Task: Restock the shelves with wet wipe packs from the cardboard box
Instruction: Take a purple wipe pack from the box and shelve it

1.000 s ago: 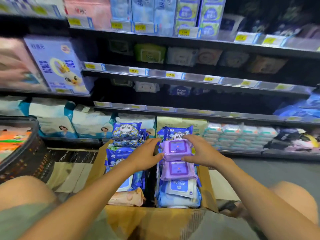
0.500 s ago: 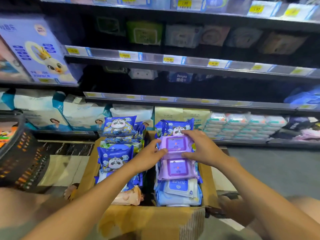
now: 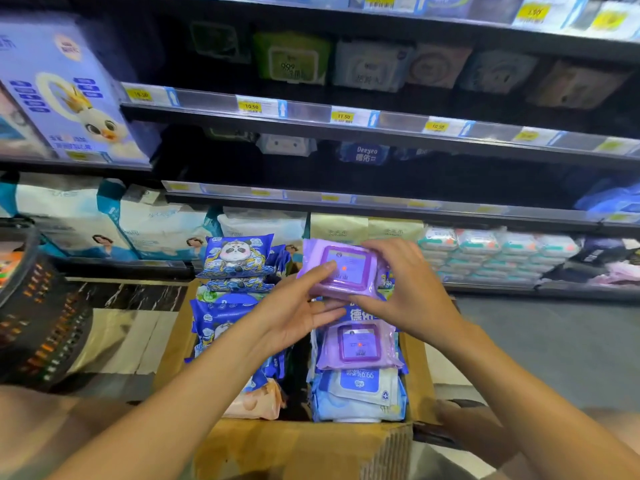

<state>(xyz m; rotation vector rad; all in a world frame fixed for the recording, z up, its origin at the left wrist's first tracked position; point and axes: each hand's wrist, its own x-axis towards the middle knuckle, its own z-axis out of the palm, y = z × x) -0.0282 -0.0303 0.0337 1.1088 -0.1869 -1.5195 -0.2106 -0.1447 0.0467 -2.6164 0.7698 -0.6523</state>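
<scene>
An open cardboard box (image 3: 304, 448) stands on the floor before me, packed with wet wipe packs. I hold a purple wet wipe pack (image 3: 343, 268) above the box, tilted up toward me. My right hand (image 3: 412, 289) grips its right side, and my left hand (image 3: 298, 310) supports its left edge from below, thumb on top. A second purple pack (image 3: 358, 344) lies in the box beneath it, above pale blue packs (image 3: 360, 393). Blue panda packs (image 3: 237, 254) fill the box's left side.
Store shelves (image 3: 346, 133) with yellow price tags rise ahead, holding wipe packs. The bottom shelf has stacked teal-lidded packs (image 3: 491, 254) at right and large white bags (image 3: 104, 223) at left. A dark shopping basket (image 3: 38, 306) sits at the left. Grey floor lies at right.
The purple pack has lifted off the stack and tilted up between both hands. My view has moved closer to the shelves and dropped slightly.
</scene>
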